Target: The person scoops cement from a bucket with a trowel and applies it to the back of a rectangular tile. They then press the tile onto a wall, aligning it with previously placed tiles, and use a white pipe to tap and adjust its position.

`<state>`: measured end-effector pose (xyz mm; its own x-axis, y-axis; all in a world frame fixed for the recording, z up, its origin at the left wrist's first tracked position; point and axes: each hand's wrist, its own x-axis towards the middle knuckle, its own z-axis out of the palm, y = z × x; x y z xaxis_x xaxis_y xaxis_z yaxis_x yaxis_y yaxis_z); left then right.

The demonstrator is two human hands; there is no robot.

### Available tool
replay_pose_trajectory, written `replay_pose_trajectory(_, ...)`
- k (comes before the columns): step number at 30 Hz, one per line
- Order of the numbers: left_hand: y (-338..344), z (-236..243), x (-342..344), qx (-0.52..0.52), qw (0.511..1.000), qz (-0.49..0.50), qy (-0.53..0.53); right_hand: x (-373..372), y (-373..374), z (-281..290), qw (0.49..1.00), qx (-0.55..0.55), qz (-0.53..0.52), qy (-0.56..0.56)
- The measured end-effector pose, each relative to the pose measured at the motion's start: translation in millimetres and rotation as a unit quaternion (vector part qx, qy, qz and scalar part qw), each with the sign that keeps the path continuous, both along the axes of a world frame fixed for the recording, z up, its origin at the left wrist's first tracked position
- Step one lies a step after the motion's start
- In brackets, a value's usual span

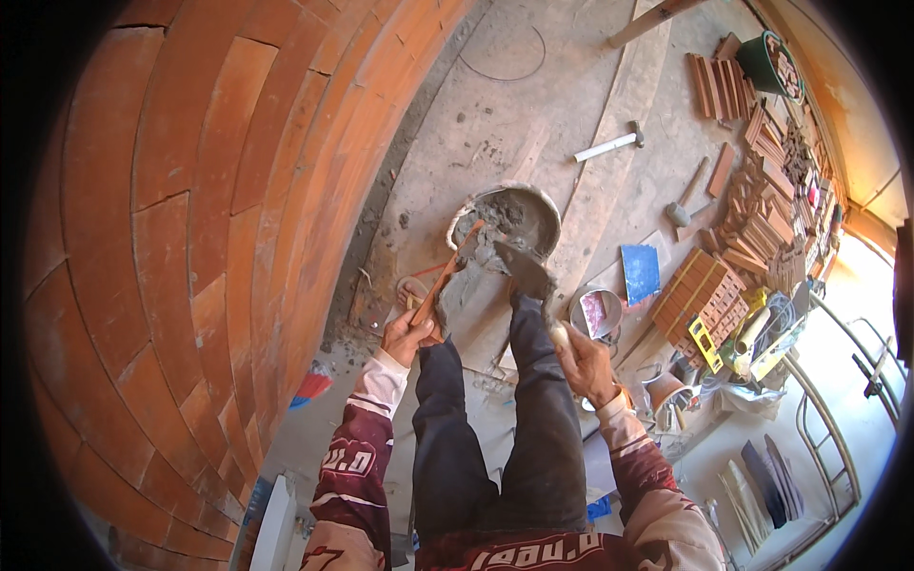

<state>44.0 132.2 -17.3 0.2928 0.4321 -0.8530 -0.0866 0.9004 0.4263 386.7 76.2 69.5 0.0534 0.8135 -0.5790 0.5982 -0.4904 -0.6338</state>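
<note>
My left hand [407,338] is closed around the near end of a thin red-orange brick [446,282], held tilted on its edge. Grey mortar [466,297] coats the side of the brick that faces right. A wooden-handled trowel [526,270] is gripped in my right hand [587,366], its blade smeared with mortar just right of the brick. Beyond both hands stands a round tub [556,217] with wet mortar [509,211] inside. The brick's far end reaches over the tub's near rim, and the trowel's tip lies close to it.
A tall brick wall [190,238] rises on the left. On the floor to the right lie a white-handled hammer [609,147], a mallet [679,211], a blue sheet [641,273], a small bucket [597,312], stacked bricks [700,293] and a yellow level [705,343]. A dark green bucket [762,65] stands farther back.
</note>
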Motion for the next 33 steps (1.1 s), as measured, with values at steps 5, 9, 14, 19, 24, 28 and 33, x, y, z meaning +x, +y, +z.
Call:
replay_pose_trajectory(5, 1.0, -5.3, 16.1, 0.002, 0.999, 0.041, 0.029, -25.1, -8.3, 26.6, 0.997, -0.01, 0.032, 0.063)
replay_pose_trajectory(9, 7.5, -5.0, 22.7, 0.013, 0.998, 0.014, 0.057, -34.7, -18.0, 30.0, 0.995, 0.015, 0.083, 0.062)
replay_pose_trajectory(14, 10.2, -4.0, 22.5, 0.046, 0.998, -0.006, 0.036, -35.4, -7.8, 32.4, 0.995, 0.012, 0.093, 0.015)
replay_pose_trajectory(19, 13.7, 1.4, 19.4, 0.03, 0.999, -0.015, 0.001, -27.6, 1.6, 28.2, 0.997, -0.002, 0.076, -0.011)
replay_pose_trajectory(24, 15.5, 3.5, 16.1, 0.055, 0.997, -0.059, 0.004, -16.6, 4.4, 21.6, 0.999, -0.008, 0.047, -0.024)
replay_pose_trajectory(28, 20.0, 9.5, 18.3, 0.055, 0.997, -0.06, -0.001, -8.8, 1.4, 10.9, 0.999, 0.0, 0.016, -0.037)
replay_pose_trajectory(33, 19.2, 7.2, 15.2, 0.054, 0.996, -0.07, -0.007, -4.3, 4.6, 9.9, 0.994, -0.056, -0.089, 0.031)
